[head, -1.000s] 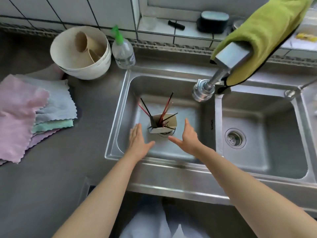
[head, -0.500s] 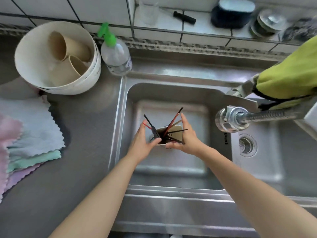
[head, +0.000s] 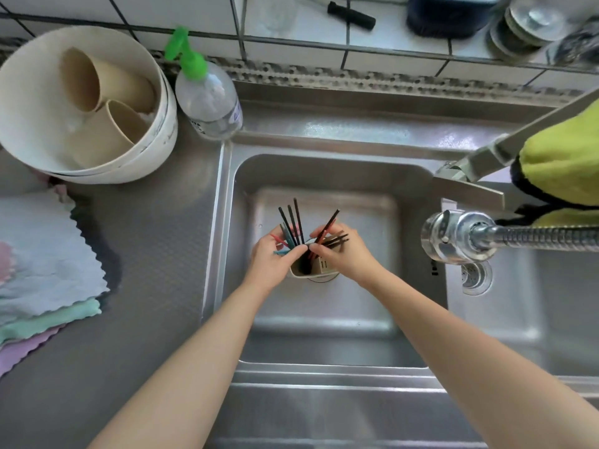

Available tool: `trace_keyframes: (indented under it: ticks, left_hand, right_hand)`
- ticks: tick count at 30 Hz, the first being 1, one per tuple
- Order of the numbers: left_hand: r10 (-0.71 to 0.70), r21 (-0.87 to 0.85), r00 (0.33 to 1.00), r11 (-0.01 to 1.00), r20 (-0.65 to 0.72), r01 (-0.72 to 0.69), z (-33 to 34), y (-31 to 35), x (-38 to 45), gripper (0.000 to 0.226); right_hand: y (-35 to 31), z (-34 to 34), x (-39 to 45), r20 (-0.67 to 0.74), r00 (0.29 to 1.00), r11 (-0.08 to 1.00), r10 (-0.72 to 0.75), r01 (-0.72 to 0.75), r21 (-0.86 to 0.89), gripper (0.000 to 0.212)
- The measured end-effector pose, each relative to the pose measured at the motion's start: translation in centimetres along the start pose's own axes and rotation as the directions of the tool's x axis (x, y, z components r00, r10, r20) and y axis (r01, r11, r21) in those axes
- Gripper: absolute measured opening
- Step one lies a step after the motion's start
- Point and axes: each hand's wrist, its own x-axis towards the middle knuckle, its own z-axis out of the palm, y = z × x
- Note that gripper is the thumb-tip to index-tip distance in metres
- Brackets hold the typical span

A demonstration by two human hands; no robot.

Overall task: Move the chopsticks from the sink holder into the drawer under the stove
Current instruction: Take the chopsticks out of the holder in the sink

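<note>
Steel sink (head: 324, 338) set in a grey counter, seen from above. Beige holder (head: 319, 270) stands on the basin floor. Left hand (head: 270, 259) and right hand (head: 345, 254), fingers curled, gather the chopsticks (head: 296, 223) above it; grip apparently partial. Beyond: tap (head: 453, 236), soap bottle (head: 209, 98).

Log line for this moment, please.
stage: gathering | left hand: on chopsticks | right hand: on chopsticks | holder: in sink

2 bare forearms, left hand (head: 270, 258), right hand (head: 344, 254); no sleeves, jewellery.
</note>
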Motion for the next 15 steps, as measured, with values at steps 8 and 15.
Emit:
trace_keyframes:
  ticks: [8,15]
  left_hand:
    - [-0.119,-0.156,0.992,0.981,-0.031,0.113,2.2,0.0,0.4,0.017]
    - [-0.172,-0.2,0.976,0.969,-0.132,0.144,3.7,0.7,-0.6,0.034]
  right_hand:
    - [0.1,1.1,0.1,-0.02,0.981,0.94,0.192,-0.178,0.29,0.021]
    - [-0.9,1.6,-0.7,-0.07,0.977,0.916,0.202,-0.163,0.367,0.039]
